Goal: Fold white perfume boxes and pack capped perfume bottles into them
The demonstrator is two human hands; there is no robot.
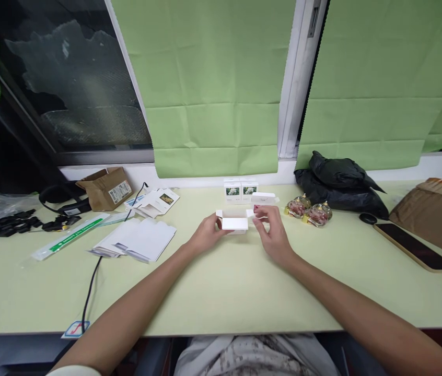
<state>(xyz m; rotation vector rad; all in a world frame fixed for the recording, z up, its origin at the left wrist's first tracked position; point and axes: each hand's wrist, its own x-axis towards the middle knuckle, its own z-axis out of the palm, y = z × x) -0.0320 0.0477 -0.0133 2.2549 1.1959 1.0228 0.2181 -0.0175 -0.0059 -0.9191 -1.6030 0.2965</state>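
A small white cardboard box point(235, 224) with its flaps up is held above the table by my left hand point(207, 234), which is closed round its left side. My right hand point(274, 232) is at the box's right side, thumb and fingers curled close to a side flap; whether they pinch it is hard to make out. Just behind my right hand stands another white box point(263, 198), partly covered by my fingers. Farther back, white boxes with a flower picture point(232, 191) stand side by side. Ornate glass jars with gold trim point(318, 214) sit to the right.
Flat white cartons point(146, 237) and printed cartons point(158, 201) lie to the left, near a brown box point(107, 189) and a black cable point(91, 287). On the right are black plastic bags point(338, 183), a phone point(415, 246) and a brown parcel point(436, 216).
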